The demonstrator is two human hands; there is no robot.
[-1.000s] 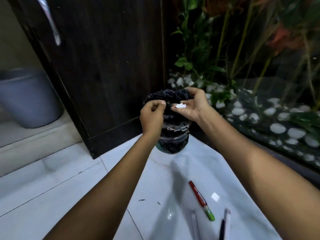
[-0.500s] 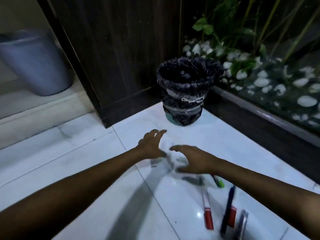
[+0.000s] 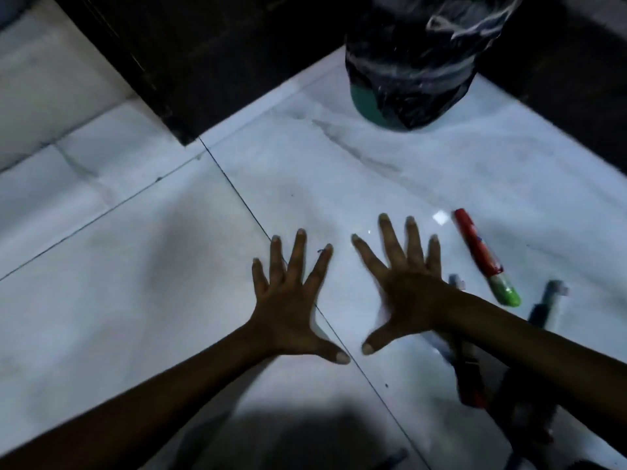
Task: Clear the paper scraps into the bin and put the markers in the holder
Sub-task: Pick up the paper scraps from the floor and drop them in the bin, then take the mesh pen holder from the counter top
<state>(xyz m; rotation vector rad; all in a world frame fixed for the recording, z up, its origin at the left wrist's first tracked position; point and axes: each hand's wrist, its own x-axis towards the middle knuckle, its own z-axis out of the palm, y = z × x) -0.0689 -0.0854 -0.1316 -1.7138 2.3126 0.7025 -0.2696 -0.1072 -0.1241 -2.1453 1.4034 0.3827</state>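
The bin (image 3: pixel 410 62) stands at the upper right on the floor (image 3: pixel 135 266); markers (image 3: pixel 485 256) lie lower right (one partly under the right forearm); both hands (image 3: pixel 288 300) spread at centre.

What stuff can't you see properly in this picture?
- Bin: its top is cut off by the upper edge, so any scraps inside are hidden.
- Markers under the right forearm: mostly covered and blurred.
- Marker holder: not in view.
- White speck beside the red marker: too small to identify.

Glossy white marble floor tiles (image 3: pixel 305 171), dark wooden panel (image 3: pixel 210 56), dim light.
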